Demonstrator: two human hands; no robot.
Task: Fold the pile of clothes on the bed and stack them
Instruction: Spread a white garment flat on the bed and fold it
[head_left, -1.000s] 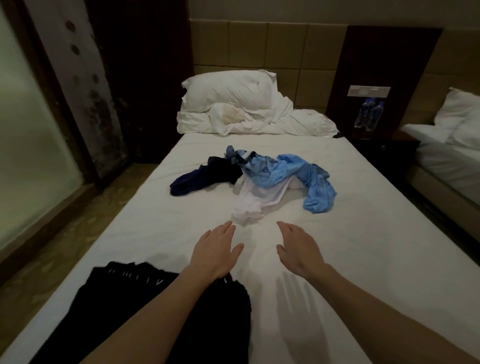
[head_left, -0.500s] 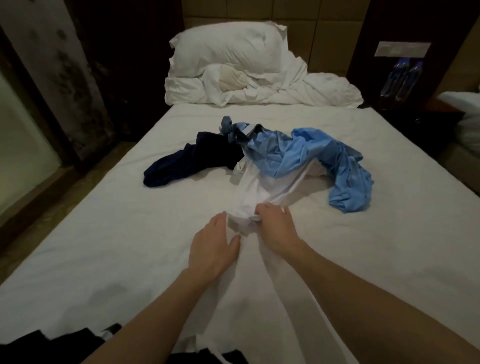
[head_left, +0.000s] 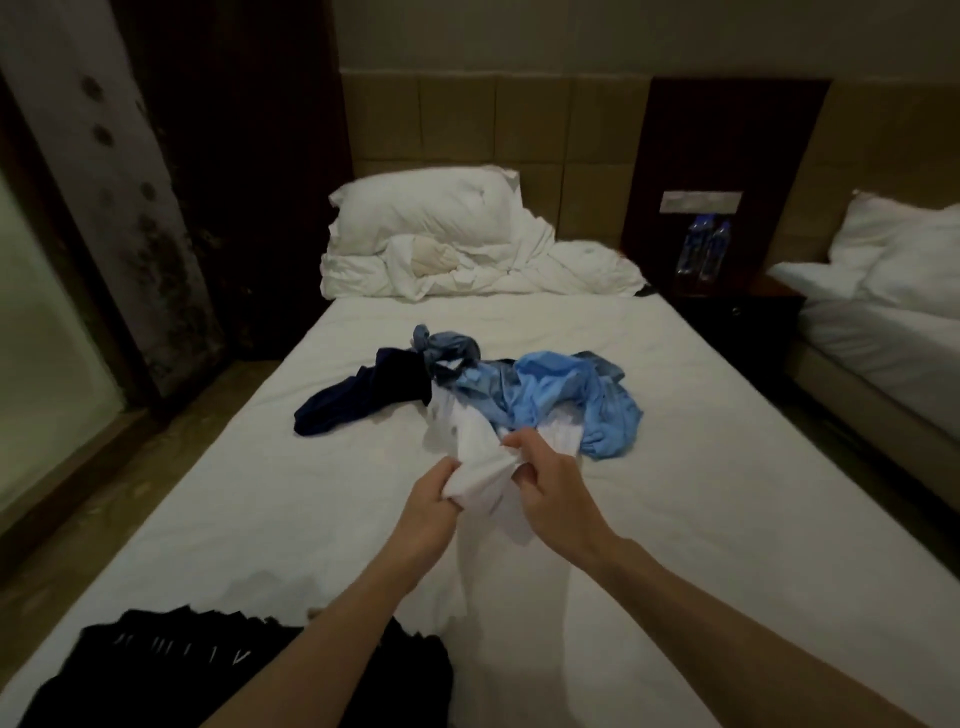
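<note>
You are looking down a bed (head_left: 727, 519) with a white sheet, your two bare arms reaching forward from the bottom of the view. Both hands are bunched on a white garment (head_left: 475, 447) in the middle of the mattress. Your left hand (head_left: 428, 512) has its fingers curled into the cloth from the left; your right hand (head_left: 553, 486) pinches a fold of it from the right, thumb on top. The two hands are close together, the cloth crumpled between them.

The white garment runs away from you under a heap of light blue clothing (head_left: 566, 402). A dark navy piece (head_left: 363, 400) lies touching that heap on its left. Nearest you, at the bottom left, sits a black garment (head_left: 156, 670), flat on the sheet.

The white cloth looks thin, soft and light; it should give no weight but will sag and crease wherever you are not holding it. It is probably partly pinned beneath the blue heap, so expect some drag. Better holds would be a seam or two corners, hands spread apart.
</note>
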